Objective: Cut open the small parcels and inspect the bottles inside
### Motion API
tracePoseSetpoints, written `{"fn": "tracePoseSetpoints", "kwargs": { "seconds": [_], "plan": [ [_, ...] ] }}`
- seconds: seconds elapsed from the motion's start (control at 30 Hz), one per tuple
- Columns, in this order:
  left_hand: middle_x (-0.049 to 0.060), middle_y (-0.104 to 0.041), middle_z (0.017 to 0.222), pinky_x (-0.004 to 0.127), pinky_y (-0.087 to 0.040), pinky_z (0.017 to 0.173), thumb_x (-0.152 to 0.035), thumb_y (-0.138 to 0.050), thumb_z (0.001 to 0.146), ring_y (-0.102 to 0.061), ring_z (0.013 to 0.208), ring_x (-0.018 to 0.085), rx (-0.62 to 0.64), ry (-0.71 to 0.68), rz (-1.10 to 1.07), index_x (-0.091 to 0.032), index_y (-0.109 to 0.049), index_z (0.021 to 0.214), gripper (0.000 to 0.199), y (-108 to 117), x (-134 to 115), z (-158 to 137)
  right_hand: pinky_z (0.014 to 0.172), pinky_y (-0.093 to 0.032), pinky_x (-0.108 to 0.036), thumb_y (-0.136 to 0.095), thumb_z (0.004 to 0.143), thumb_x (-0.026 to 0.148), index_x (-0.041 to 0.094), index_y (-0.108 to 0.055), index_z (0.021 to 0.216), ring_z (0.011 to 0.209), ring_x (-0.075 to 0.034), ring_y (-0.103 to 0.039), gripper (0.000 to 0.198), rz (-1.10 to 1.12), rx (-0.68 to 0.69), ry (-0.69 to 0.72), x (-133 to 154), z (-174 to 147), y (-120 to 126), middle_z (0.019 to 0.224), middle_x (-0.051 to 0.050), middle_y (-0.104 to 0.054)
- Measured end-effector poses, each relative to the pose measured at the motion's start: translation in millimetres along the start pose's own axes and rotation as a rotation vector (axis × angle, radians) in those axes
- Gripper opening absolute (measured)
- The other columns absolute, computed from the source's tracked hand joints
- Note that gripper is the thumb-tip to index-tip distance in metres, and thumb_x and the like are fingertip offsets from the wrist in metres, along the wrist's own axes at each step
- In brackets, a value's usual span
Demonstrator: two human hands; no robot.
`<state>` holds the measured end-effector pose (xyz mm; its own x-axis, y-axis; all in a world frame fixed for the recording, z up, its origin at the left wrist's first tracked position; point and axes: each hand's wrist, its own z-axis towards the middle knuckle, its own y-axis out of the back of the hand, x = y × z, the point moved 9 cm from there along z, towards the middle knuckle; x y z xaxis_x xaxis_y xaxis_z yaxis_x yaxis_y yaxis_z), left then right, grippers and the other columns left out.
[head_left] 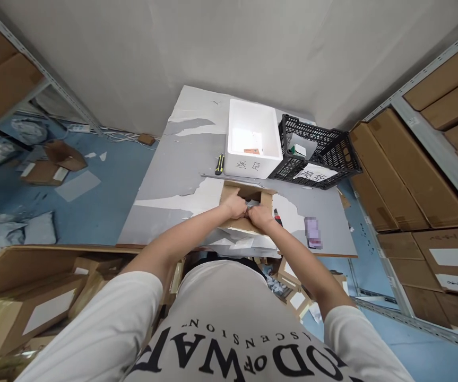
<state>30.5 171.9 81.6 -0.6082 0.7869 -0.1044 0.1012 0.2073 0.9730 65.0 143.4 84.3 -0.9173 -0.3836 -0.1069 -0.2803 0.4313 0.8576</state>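
An open cardboard box [267, 198] sits near the front edge of the table, its flaps spread. My left hand [235, 206] reaches over its left side, fingers curled inward and closed. My right hand [259, 216] comes in from the right, also closed, its knuckles almost meeting the left ones. Between and just beyond them shows a bit of greyish material [252, 202] inside the box. What the fingertips grip is hidden. Close to my right hand lies a red and black utility knife [277, 216], partly behind my wrist.
Behind the box stand a white foam box [253, 164] and a black plastic crate [316, 127]. A yellow and black cutter [219, 164] lies left of the foam box, purple banknotes [313, 232] at right. Cartons [391, 175] fill the right shelf; a large carton [33, 250] stands at lower left.
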Motion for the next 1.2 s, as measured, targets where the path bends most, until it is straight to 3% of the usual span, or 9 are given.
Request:
{"fn": "tracePoseSetpoints", "kwargs": {
  "seconds": [0.13, 0.23, 0.33, 0.47, 0.63, 0.87, 1.03, 1.1, 1.2],
  "plan": [
    [0.015, -0.073, 0.087, 0.061, 0.005, 0.111, -0.059, -0.067, 0.069, -0.062, 0.101, 0.037, -0.068, 0.214, 0.050, -0.016, -0.075, 0.081, 0.045, 8.8, 11.6, -15.5, 0.095, -0.040, -0.047, -0.042, 0.093, 0.030, 0.002, -0.064, 0.114, 0.112, -0.035, -0.059, 0.042, -0.002, -0.052, -0.198, -28.0, -21.5, 1.5, 0.118, -0.029, -0.062],
    [0.023, -0.064, 0.118, 0.063, 0.009, 0.110, -0.075, -0.065, 0.057, -0.047, 0.121, 0.046, -0.060, 0.330, 0.060, -0.012, -0.072, 0.103, 0.078, 1.7, 24.5, -35.6, 0.100, -0.035, -0.053, -0.054, 0.081, 0.061, 0.001, -0.036, 0.142, 0.135, -0.042, -0.034, 0.087, 0.112, -0.019, -0.378, -58.2, -35.8, -21.3, 0.146, -0.032, -0.033],
    [0.026, -0.035, 0.147, 0.063, 0.011, 0.110, -0.077, -0.061, 0.058, -0.022, 0.140, 0.046, -0.098, 0.420, -0.021, -0.008, -0.050, 0.135, 0.105, -11.6, 42.1, -56.2, 0.110, -0.027, -0.050, -0.063, 0.066, 0.072, 0.006, -0.002, 0.152, 0.145, -0.037, -0.009, 0.124, 0.344, 0.031, -0.393, -72.9, -39.5, -60.6, 0.157, -0.025, -0.003],
    [0.028, -0.015, 0.154, 0.066, 0.006, 0.110, -0.074, -0.069, 0.051, -0.010, 0.143, 0.047, -0.153, 0.519, -0.242, -0.005, -0.016, 0.150, 0.132, -44.1, 63.6, -74.7, 0.114, -0.023, -0.044, -0.069, 0.059, 0.072, 0.004, 0.016, 0.149, 0.147, -0.032, 0.000, 0.141, 0.654, -0.163, -0.313, -77.4, -33.7, -91.7, 0.156, -0.026, 0.009],
    [0.027, -0.005, 0.156, 0.052, -0.023, 0.114, -0.062, -0.082, 0.045, -0.011, 0.145, 0.040, -0.383, 0.409, -0.586, -0.008, 0.010, 0.149, 0.150, -69.8, 66.1, -74.6, 0.116, -0.020, -0.046, -0.071, 0.062, 0.068, 0.007, 0.020, 0.148, 0.147, -0.030, -0.004, 0.139, 0.844, -0.416, -0.237, -76.0, -23.7, -101.7, 0.157, -0.026, 0.001],
    [0.025, -0.005, 0.157, 0.052, -0.023, 0.115, -0.062, -0.085, 0.041, -0.009, 0.145, 0.041, -0.492, 0.373, -0.671, -0.012, 0.010, 0.150, 0.153, -77.1, 68.2, -75.8, 0.113, -0.022, -0.051, -0.068, 0.066, 0.067, 0.007, 0.022, 0.147, 0.146, -0.034, -0.008, 0.135, 0.766, -0.405, -0.198, -76.0, -24.5, -102.4, 0.156, -0.028, 0.000],
    [0.025, -0.004, 0.157, 0.049, -0.026, 0.114, -0.060, -0.085, 0.040, -0.009, 0.145, 0.039, -0.441, 0.413, -0.637, -0.012, 0.010, 0.150, 0.154, -75.6, 66.3, -77.2, 0.103, -0.009, -0.074, -0.061, 0.077, 0.060, 0.017, -0.001, 0.152, 0.143, -0.047, 0.002, 0.106, 0.386, -0.410, -0.381, -70.8, -42.2, -45.6, 0.157, -0.026, 0.001],
    [0.025, -0.005, 0.157, 0.047, -0.027, 0.114, -0.059, -0.085, 0.042, -0.009, 0.146, 0.037, -0.409, 0.434, -0.606, -0.012, 0.011, 0.150, 0.152, -74.8, 66.1, -76.9, 0.106, -0.012, -0.068, -0.056, 0.087, 0.042, 0.022, -0.017, 0.151, 0.143, -0.043, -0.008, 0.078, 0.280, -0.430, -0.255, -43.5, -32.0, -6.0, 0.158, -0.021, -0.008],
    [0.026, -0.007, 0.156, 0.044, -0.029, 0.113, -0.057, -0.085, 0.045, -0.010, 0.146, 0.035, -0.383, 0.460, -0.573, -0.010, 0.011, 0.149, 0.149, -72.5, 66.3, -77.1, 0.108, -0.032, -0.046, -0.046, 0.092, 0.025, 0.024, -0.035, 0.145, 0.131, -0.030, -0.043, 0.053, 0.278, -0.230, 0.178, 24.6, 7.9, 25.0, 0.149, -0.015, -0.037]
  ]
}}
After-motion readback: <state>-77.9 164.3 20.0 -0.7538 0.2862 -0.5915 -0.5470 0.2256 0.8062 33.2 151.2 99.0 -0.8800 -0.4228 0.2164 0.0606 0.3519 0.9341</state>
